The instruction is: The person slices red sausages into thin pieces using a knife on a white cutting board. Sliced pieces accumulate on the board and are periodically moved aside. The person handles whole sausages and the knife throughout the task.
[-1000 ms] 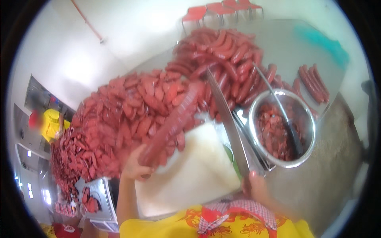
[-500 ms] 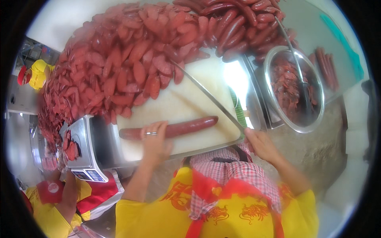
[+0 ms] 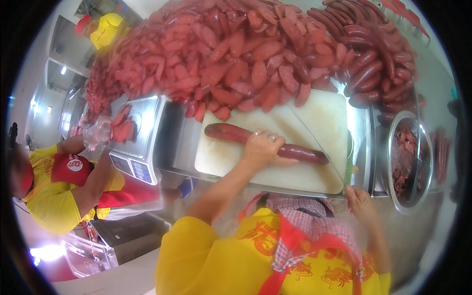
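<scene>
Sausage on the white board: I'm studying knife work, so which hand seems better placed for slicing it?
The right hand, probably: it holds the knife, which slants close to one end of the sausage. The left hand grips the sausage's middle.

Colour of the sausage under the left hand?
Dark red. The sausage shows best in the head view, the only one.

On the white rectangular cutting board, I lose the middle of the long dark red sausage behind the left hand. The right hand, beside the board's near right corner, hides the handle of the thin steel knife. Beyond the board, my feed's top edge crops the heap of red sausage slices.
</scene>
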The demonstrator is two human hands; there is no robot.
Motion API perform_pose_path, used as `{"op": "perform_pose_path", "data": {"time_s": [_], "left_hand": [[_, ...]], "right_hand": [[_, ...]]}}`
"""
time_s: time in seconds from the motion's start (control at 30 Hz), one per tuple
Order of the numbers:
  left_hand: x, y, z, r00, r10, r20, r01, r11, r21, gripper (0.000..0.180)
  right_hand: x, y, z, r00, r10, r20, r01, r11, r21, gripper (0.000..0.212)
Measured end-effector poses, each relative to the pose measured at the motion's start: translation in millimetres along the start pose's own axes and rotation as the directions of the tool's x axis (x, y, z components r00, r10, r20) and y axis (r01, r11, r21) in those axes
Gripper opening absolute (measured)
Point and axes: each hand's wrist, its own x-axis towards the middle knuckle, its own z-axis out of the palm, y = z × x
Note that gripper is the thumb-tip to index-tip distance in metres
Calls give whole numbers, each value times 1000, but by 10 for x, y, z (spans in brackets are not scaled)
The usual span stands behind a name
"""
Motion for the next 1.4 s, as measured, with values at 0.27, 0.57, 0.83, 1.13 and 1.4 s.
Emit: {"op": "perform_pose_path", "data": {"time_s": [0.27,0.57,0.83,1.13,1.4], "left_hand": [[-489,197,-351,999,33,30,-34,999,25,59],[-261,213,-204,974,151,166,-111,967,-231,35],[-461,540,-84,978,198,-69,-208,954,-218,30],[-496,505,-79,973,225,-51,-230,948,-222,33],[-526,505,-51,980,198,-24,-199,958,-207,38]], "right_hand": [[-328,-90,34,998,-31,-52,27,996,-83,58],[-197,108,165,976,-217,-9,211,955,-208,65],[-458,163,82,988,-154,15,153,963,-224,62],[-904,0,-339,991,23,135,30,925,-380,63],[113,-268,431,968,-115,222,157,971,-182,77]]}}
